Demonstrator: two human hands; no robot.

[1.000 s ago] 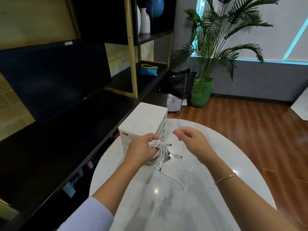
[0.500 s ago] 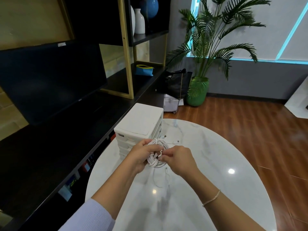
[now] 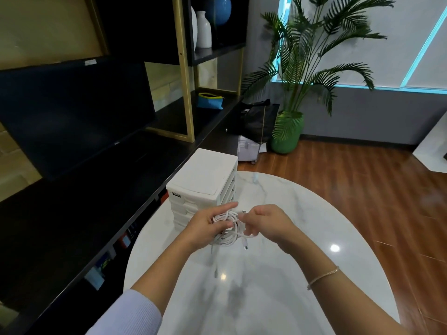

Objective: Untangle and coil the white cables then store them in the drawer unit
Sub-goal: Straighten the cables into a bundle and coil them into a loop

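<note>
Above the marble table, just in front of the white drawer unit, both hands hold the white cables clear of the surface. Left hand: thumb and lower fingers curl round the coiled bundle, index finger extended along its top. Right hand: fingers curled, pinching a cable strand beside the coil. Two connector ends hang below the bundle. All drawers of the unit appear closed. A bracelet sits on the right wrist.
</note>
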